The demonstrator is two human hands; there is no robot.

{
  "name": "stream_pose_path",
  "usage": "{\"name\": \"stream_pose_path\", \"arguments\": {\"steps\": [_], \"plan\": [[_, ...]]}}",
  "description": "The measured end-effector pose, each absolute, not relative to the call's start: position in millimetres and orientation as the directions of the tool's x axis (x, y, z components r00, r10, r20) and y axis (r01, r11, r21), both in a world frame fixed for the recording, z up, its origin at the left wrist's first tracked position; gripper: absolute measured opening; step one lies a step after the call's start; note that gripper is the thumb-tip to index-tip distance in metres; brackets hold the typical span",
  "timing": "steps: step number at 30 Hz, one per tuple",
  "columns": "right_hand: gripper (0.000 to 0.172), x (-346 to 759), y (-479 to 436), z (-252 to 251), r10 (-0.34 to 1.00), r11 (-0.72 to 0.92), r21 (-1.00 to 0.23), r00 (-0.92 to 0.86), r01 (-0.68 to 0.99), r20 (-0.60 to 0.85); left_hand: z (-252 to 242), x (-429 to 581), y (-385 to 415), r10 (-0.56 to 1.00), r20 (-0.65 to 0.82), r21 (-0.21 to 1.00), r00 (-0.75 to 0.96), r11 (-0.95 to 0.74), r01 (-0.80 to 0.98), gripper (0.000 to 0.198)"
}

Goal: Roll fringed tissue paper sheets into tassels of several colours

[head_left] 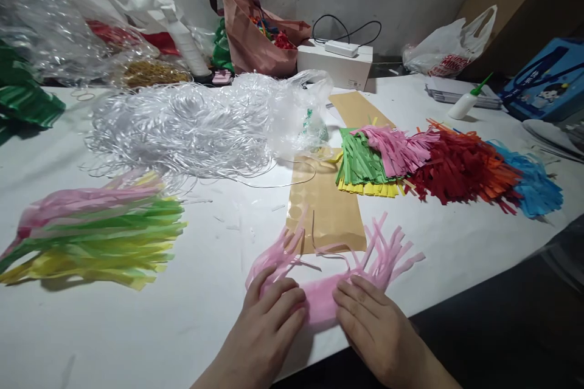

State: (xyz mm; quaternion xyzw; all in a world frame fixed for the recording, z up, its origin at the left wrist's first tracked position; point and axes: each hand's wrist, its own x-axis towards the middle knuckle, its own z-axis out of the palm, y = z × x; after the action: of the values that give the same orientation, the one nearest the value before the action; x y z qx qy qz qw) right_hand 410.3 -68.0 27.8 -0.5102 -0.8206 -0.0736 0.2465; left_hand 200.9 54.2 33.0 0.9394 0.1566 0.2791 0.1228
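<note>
Pressing flat with open fingers, the left hand [269,310] and right hand [371,319] held down the solid middle of a pink fringed paper [322,301] at the table [137,328] edge. It looked light, limp and easily torn; hold the uncut centre, not the strips. Beyond lay brown paper [326,206].

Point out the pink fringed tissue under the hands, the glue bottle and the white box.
pink fringed tissue [322,304]: head view, flat middle band.
glue bottle [462,106]: head view, white body.
white box [335,67]: head view, front face.
</note>
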Motion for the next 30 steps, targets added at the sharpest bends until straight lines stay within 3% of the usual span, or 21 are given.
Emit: {"name": "stream_pose_path", "arguments": {"steps": [7,13,17,20,25,30], "plan": [[0.033,406,-61,34,0.829,0.425,-0.267,-0.253,0.865,0.499,26,183,45,0.392,0.471,0.325,0.790,-0.910,0.259,0.030],[0.016,404,-58,40,0.919,0.264,-0.442,-0.084,0.857,0.386,30,179,39,0.568,0.392,0.476,0.724,-0.798,0.368,0.022],[0.022,398,-55,34,0.935,0.155,-0.497,0.036,0.854,0.354,33,179,41,0.579,0.366,0.476,0.729,-0.789,0.388,0.023],[0.027,393,-49,28,0.929,0.067,-0.470,0.117,0.880,0.352,33,180,42,0.601,0.369,0.433,0.709,-0.786,0.441,0.021],[0.035,389,-36,26,0.934,-0.064,-0.292,0.161,0.954,0.319,35,188,46,0.624,0.381,0.327,0.682,-0.781,0.532,0.024],[0.036,387,-30,24,0.925,-0.107,-0.214,0.176,0.971,0.338,38,196,53,0.652,0.372,0.232,0.660,-0.754,0.614,0.031]]}}
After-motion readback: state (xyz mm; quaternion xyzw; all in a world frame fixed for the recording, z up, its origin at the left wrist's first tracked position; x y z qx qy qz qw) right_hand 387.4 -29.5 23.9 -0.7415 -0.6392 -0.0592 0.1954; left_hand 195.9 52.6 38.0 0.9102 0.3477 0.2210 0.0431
